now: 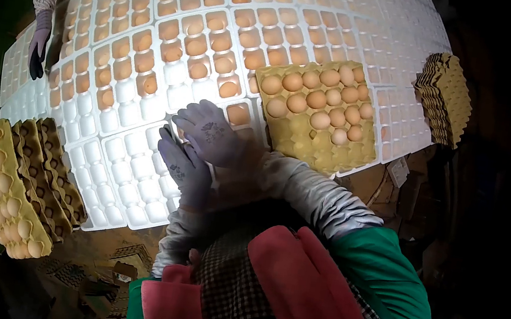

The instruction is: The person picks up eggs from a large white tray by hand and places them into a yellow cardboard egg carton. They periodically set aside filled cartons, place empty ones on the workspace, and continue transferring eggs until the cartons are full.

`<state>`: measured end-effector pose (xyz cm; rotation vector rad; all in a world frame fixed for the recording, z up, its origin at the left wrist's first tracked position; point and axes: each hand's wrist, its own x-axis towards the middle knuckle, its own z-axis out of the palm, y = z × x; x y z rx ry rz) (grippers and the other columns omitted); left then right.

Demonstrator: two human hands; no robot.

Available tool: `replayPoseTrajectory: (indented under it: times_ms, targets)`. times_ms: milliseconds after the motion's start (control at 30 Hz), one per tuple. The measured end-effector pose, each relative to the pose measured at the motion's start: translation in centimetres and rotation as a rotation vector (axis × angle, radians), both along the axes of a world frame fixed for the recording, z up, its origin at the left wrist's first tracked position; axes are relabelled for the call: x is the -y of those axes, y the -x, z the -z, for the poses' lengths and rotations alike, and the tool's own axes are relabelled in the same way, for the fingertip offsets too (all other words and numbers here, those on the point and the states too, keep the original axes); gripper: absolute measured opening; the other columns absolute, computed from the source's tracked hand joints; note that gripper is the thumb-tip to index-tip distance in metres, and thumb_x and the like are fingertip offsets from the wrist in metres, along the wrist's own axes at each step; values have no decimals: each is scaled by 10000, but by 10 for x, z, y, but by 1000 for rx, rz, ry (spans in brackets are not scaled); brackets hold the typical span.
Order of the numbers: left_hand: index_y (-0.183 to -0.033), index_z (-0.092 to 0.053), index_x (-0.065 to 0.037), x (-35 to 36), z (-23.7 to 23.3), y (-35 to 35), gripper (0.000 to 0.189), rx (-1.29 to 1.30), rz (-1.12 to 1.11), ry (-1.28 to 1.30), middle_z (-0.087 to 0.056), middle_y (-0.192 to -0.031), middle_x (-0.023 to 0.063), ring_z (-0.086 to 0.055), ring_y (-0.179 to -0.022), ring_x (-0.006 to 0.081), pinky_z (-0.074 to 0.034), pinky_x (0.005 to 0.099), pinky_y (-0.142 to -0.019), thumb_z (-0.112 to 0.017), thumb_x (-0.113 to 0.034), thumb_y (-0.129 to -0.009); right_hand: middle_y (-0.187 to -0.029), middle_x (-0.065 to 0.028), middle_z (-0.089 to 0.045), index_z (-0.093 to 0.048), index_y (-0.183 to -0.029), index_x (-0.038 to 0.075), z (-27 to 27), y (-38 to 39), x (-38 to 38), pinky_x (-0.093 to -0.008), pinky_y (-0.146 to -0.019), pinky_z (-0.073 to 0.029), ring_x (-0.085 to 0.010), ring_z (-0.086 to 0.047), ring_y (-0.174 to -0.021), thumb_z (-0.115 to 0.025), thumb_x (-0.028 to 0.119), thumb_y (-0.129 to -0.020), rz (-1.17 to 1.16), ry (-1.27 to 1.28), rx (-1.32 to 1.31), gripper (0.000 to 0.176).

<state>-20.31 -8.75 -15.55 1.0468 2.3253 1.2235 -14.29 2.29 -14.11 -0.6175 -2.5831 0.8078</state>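
My two gloved hands meet above the white egg trays (121,185). My right hand (210,134) lies over the cells, back up, with its fingers bent downward; what is under them is mostly hidden. Just below and touching it, my left hand (183,167) has its fingers stretched upward, its palm turned away from view. An egg (238,114) sits in a cell right beside my right hand. To the right, a yellowish pulp egg flat (291,140) rests on the white trays, eggs in its upper rows and bare cups along its lower part.
Pulp flats of eggs (14,206) stand tilted at the lower left. Stacked pulp flats (444,98) are at the right edge. Another person's gloved hand (39,45) hangs at the upper left. Egg-filled white trays (158,13) spread across the far side.
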Motion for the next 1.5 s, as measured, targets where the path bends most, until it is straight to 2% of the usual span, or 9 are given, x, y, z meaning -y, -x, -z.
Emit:
replayPoseTrajectory:
  times_ms: [233, 467, 533, 633, 733, 867, 1067, 1200, 1500]
  targets:
    - [-1230, -635, -48, -48, -60, -21, 340, -95, 549, -93, -655, -1211, 143, -600, -1136, 333, -468, 430, -976, -659, -136, -902, -1159, -91, -634, -620, -1126, 119, -61, -161, -56, -454, -879, -475, -312, -598, -1062, -650, 116, -811, 445, -284, 125, 317]
    - [-1241, -614, -94, -119, -62, -70, 459, -356, 728, 92, -637, -1180, 111, -573, -1103, 318, -447, 428, -944, -708, -172, -798, -1072, -105, -646, -638, -1118, 104, -89, -231, -92, -433, -819, -502, -315, -634, -979, -666, 200, -830, 322, 234, -50, 305]
    - [-1226, -615, -34, -106, -54, -61, 355, 300, 531, -60, -656, -1149, 84, -627, -1041, 210, -524, 342, -900, -679, -175, -907, -1023, -114, -659, -646, -1104, 87, -116, -276, -86, -398, -807, -521, -296, -655, -976, -627, 232, -872, 635, 820, -457, 274]
    - [-1230, -594, -13, -103, -80, -80, 309, 1098, 299, -237, -643, -1134, 120, -638, -1004, 209, -525, 297, -862, -601, -103, -934, -1034, -106, -662, -656, -1048, 78, -74, -349, -89, -384, -767, -535, -291, -671, -949, -634, 252, -865, 510, 315, -147, 254]
    - [-1262, -573, -82, -129, -97, -130, 350, -22, 865, 63, -666, -1087, 91, -661, -942, 216, -530, 333, -816, -620, -203, -937, -1035, -84, -662, -647, -988, 68, -62, -350, -66, -394, -755, -542, -286, -677, -923, -694, 222, -813, 323, -165, 451, 238]
    - [-1158, -649, -133, -137, -74, -171, 379, -646, 905, 259, -653, -992, 90, -620, -858, 318, -530, 383, -774, -738, -203, -797, -1062, -90, -655, -643, -1034, 41, -59, -364, -78, -377, -811, -543, -264, -667, -980, -718, 213, -799, 269, -62, 207, 300]
    - [-1243, -599, -70, -105, -79, -144, 426, 1312, 386, -210, -633, -1100, 75, -642, -948, 156, -561, 319, -860, -736, -35, -841, -1238, -91, -586, -624, -1233, 93, -52, -422, -97, -329, -941, -495, -220, -623, -1045, -760, 220, -804, 576, 862, -465, 468]
    - [-1230, -557, -147, -114, -111, -195, 397, -293, 849, 305, -506, -1327, 179, -671, -916, 305, -547, 423, -725, -703, -243, -873, -1375, -171, -502, -644, -1209, 150, -81, -377, -113, -421, -883, -524, -338, -644, -1032, -773, 218, -786, 562, 97, 209, 447]
    - [-1122, -638, -153, -97, -72, -198, 391, -87, 620, 72, -508, -1250, 173, -659, -923, 349, -543, 458, -758, -789, -254, -776, -1223, -172, -584, -653, -1202, 116, -91, -351, -120, -401, -921, -509, -341, -624, -1066, -781, 180, -769, 550, 125, 273, 456]
